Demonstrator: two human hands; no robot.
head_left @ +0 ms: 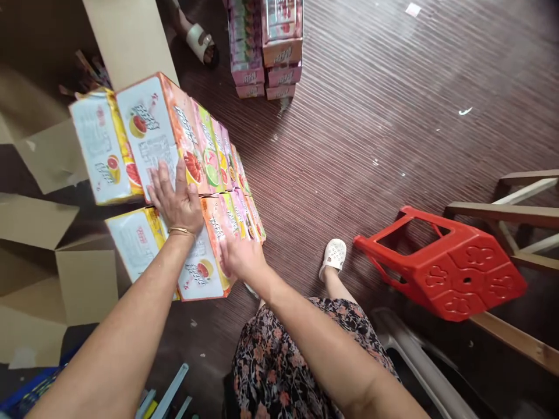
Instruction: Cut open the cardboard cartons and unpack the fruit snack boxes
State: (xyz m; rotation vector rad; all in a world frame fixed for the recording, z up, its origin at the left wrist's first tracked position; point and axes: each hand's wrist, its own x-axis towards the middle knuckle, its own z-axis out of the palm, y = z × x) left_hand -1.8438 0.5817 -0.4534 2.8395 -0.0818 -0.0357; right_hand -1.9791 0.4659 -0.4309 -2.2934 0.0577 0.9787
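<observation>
Fruit-printed cartons stand in stacked rows to my left, with white tops or sides and bright orange, green, yellow and purple faces. My left hand (177, 201) lies with spread fingers on the white panel of an orange carton (148, 125), near its lower edge. Against the colored face of the lower orange carton (203, 270) rests my right hand (244, 254). Its fingers look slightly blurred and mostly stretched out. A yellow carton (105, 151) sits beside the orange one, and another yellow carton (137, 238) lies below it.
Open cardboard boxes (87, 276) crowd the left side. More wrapped pink cartons (283, 55) stand at the top, near another person's sandaled foot (201, 43). A red plastic stool (463, 273) lies tipped at right by wooden bars (524, 212). Scraps dot the dark striped floor (371, 116).
</observation>
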